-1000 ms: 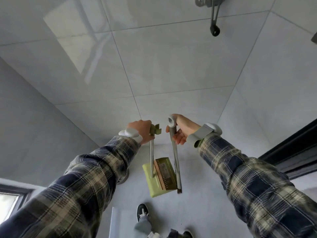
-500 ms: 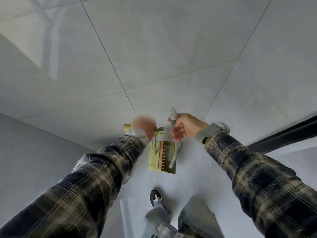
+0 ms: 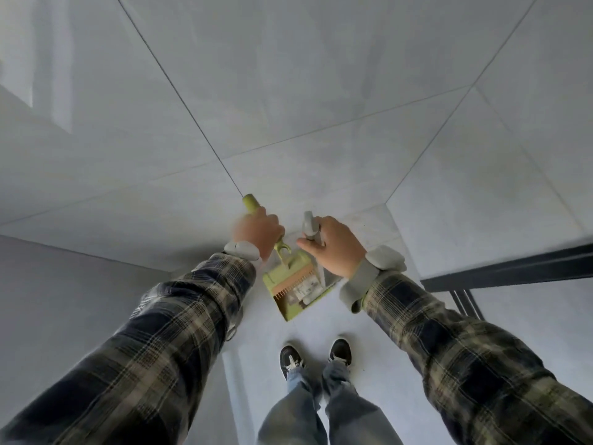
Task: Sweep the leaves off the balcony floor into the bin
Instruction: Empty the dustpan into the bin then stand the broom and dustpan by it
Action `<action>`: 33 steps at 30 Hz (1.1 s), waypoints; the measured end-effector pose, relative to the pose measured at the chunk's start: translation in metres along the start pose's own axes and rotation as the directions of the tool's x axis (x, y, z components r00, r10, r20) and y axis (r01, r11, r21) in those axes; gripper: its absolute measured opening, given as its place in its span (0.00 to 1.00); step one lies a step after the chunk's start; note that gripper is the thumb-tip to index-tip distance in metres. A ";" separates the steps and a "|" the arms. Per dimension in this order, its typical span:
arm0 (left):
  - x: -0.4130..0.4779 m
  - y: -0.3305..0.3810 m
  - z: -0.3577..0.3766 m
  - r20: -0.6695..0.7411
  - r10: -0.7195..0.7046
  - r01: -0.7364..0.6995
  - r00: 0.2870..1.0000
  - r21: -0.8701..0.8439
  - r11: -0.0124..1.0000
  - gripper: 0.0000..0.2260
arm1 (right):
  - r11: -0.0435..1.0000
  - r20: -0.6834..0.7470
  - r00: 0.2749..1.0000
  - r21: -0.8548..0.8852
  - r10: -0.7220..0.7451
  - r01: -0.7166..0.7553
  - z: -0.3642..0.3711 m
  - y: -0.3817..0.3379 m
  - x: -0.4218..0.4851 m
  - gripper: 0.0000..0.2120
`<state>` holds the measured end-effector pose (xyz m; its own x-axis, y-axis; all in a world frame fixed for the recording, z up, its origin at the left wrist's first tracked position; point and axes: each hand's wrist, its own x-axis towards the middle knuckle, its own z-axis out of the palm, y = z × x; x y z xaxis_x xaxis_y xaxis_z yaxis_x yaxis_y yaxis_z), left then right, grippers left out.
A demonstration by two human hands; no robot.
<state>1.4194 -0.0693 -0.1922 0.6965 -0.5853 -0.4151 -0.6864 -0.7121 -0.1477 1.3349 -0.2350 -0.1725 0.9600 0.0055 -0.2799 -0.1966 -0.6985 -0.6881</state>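
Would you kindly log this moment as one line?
left hand: grips green dustpan handle | right hand: grips grey broom handle | dustpan: near shoes | leaves: none visible

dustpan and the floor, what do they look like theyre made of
Dustpan: looks like moulded plastic, matte yellow-green, one even colour from pan to handle grip; a metal shaft inside can't be ruled out.
Floor: large pale grey tiles, probably ceramic or porcelain, with thin dark grout lines and a soft sheen reflecting light.
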 end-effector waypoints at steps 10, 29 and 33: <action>0.059 -0.026 0.026 -0.068 -0.013 0.003 0.998 -0.151 0.989 0.15 | 0.998 -0.010 0.999 0.039 0.050 -0.050 0.031 0.012 0.025 0.16; 0.076 -0.071 0.072 -0.144 -0.252 0.119 0.957 -0.595 0.795 0.32 | 0.986 -0.129 0.977 -0.013 -0.168 0.168 0.031 -0.038 0.071 0.14; 0.070 -0.070 0.077 -0.048 -0.240 0.145 0.970 -0.677 0.722 0.31 | 0.981 -0.174 0.966 -0.001 -0.193 0.196 0.021 -0.059 0.095 0.12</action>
<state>1.5001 -0.0305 -0.2802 0.8501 -0.4154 -0.3238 -0.2530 -0.8612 0.4408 1.4337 -0.1783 -0.1732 0.9997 0.0156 -0.0207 -0.0044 -0.6848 -0.7287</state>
